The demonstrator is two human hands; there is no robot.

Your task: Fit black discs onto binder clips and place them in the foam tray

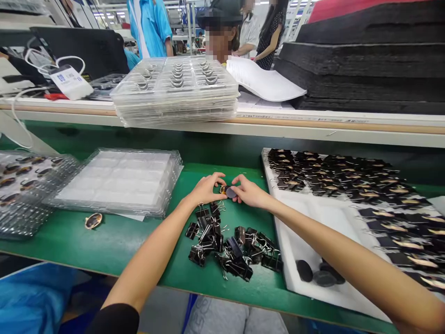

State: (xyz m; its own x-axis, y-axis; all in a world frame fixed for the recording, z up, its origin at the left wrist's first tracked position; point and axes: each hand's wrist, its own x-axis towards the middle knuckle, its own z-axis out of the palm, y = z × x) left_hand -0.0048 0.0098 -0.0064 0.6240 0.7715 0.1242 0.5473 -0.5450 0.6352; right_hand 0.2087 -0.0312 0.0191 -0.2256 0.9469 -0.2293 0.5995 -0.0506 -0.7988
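Observation:
Over the green table my left hand [205, 189] pinches a small round gold-and-dark piece [223, 189] between thumb and fingers. My right hand [252, 192] is closed on a grey round disc [231, 192], held right up against that piece. Whether the two are joined, I cannot tell. Just below my hands lies a loose heap of black binder clips [236, 255] with wire handles. Another gold-rimmed oval piece [93, 221] rests by itself on the table to the left.
Right of the clips stands a white foam tray [295, 232] with several black discs [305, 270] and rows of clipped pieces [333, 169]. Clear plastic trays [114, 183] lie left. A shelf [278, 123] with stacked trays [174, 99] crosses behind; people are beyond it.

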